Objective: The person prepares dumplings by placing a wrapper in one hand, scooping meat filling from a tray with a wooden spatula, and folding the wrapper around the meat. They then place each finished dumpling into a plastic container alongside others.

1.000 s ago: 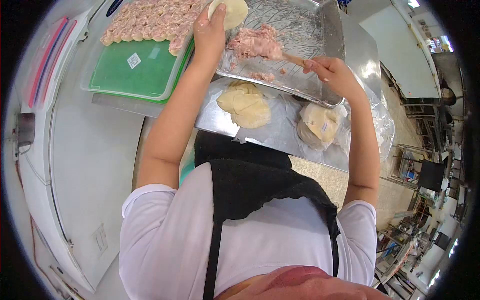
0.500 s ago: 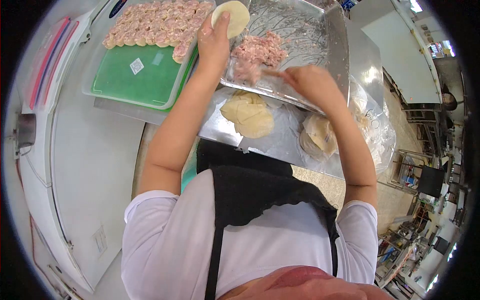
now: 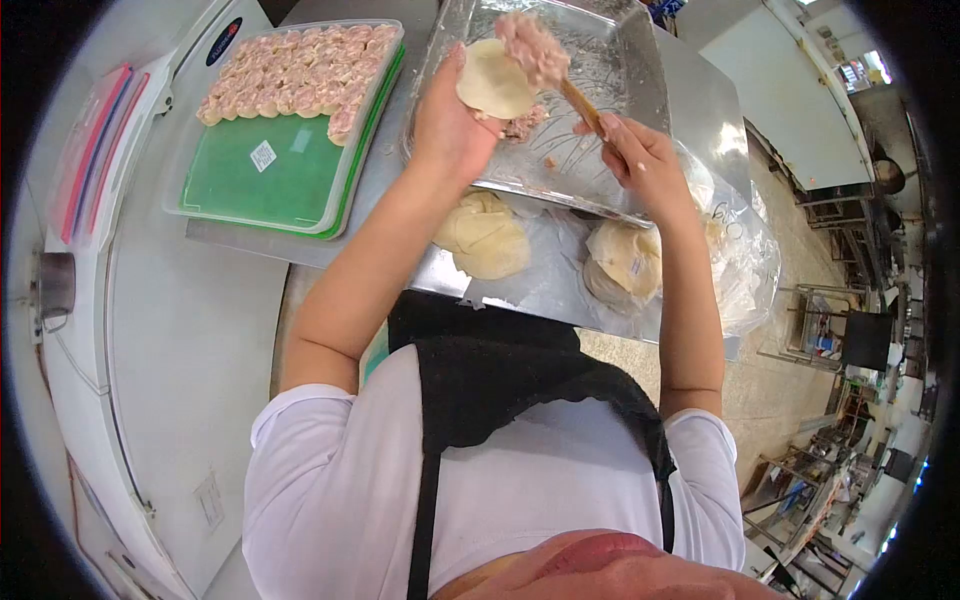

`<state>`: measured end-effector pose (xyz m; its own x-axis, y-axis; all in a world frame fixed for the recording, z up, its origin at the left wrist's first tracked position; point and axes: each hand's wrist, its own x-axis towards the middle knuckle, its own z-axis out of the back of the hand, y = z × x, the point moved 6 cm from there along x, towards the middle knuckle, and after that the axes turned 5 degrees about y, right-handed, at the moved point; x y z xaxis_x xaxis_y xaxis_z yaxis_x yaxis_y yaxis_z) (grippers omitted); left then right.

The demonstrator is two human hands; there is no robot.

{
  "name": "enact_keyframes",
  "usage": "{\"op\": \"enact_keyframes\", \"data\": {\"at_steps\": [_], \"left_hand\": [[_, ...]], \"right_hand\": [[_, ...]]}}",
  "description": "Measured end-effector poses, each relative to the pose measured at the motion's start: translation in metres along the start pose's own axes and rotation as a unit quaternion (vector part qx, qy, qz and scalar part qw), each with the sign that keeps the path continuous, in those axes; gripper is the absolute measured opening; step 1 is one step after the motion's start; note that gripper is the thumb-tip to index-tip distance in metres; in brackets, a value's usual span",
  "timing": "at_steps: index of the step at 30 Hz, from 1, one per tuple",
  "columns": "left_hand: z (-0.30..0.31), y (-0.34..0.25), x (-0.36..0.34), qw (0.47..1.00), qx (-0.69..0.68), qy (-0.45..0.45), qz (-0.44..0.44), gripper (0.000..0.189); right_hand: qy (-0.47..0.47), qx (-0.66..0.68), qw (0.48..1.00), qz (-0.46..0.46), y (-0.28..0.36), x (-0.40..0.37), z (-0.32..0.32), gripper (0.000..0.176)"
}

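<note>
A round pale dough wrapper point(image 3: 492, 84) rests in my left hand point(image 3: 455, 130), held up over the left side of a metal tray point(image 3: 640, 80). My right hand point(image 3: 640, 160) is closed on a wooden stick point(image 3: 582, 106). On the stick's far end sits a lump of pink minced meat point(image 3: 535, 50), just at the wrapper's upper right edge. Some more meat point(image 3: 524, 124) lies in the tray, partly hidden behind my left hand and the wrapper. Below the tray is a loose pile of wrappers point(image 3: 485, 240).
Left of the tray, a plastic container point(image 3: 330, 215) with a green base holds rows of filled dumplings point(image 3: 300, 75). More wrappers point(image 3: 625, 262) sit beside a clear plastic bag point(image 3: 745, 270) at the right. A white cabinet surface point(image 3: 190, 330) stands at the left.
The stick has come up out of the tray with a big lump of meat and moved beside the wrapper. My left hand has shifted slightly, with its palm more upturned. Less meat shows in the tray.
</note>
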<state>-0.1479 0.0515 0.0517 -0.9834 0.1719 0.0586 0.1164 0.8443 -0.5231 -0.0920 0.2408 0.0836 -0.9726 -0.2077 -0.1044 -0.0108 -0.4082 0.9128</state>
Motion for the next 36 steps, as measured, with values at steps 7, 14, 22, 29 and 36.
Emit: {"op": "enact_keyframes", "data": {"at_steps": [7, 14, 22, 29, 36], "left_hand": [[0.022, 0.026, 0.024, 0.940, -0.226, 0.250, 0.055, 0.075], [-0.002, 0.018, -0.006, 0.992, -0.093, -0.078, 0.033, 0.081], [0.003, 0.005, 0.007, 0.997, -0.057, -0.030, 0.047, 0.074], [-0.037, -0.029, -0.027, 0.937, 0.291, 0.190, -0.016, 0.066], [-0.047, -0.034, -0.028, 0.772, 0.544, 0.328, -0.016, 0.041]], "right_hand": [[-0.109, -0.269, 0.934, 0.210, 0.006, -0.013, 0.010, 0.028], [-0.110, -0.472, 0.855, 0.185, 0.031, -0.038, 0.004, 0.023], [-0.102, -0.486, 0.849, 0.181, 0.057, -0.047, 0.000, 0.020], [-0.031, -0.165, 0.986, 0.019, 0.046, -0.047, 0.039, 0.033], [0.074, -0.151, 0.985, 0.037, 0.042, -0.051, 0.005, 0.031]]}}
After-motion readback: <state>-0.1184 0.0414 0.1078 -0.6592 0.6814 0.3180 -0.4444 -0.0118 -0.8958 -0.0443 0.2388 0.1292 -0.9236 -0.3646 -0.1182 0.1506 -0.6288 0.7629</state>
